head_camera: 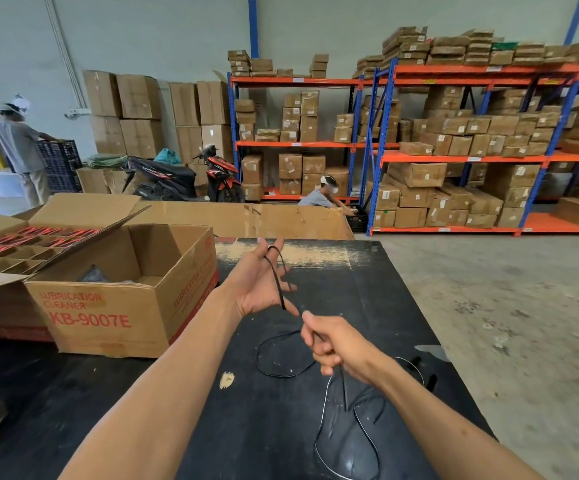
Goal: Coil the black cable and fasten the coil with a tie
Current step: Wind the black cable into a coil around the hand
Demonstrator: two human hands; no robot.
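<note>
- An open cardboard box (108,306) is sitting on the black counter (163,393) at left, something dark lying inside, too unclear to tell.
- Behind it, a divided carton (14,247) is holding red packs.
- The left hand (263,282) is spreading open, the black cable (277,282) looping over its fingers.
- The right hand (336,344) is pinching the cable closed; the rest is trailing in loose loops on the counter.
</note>
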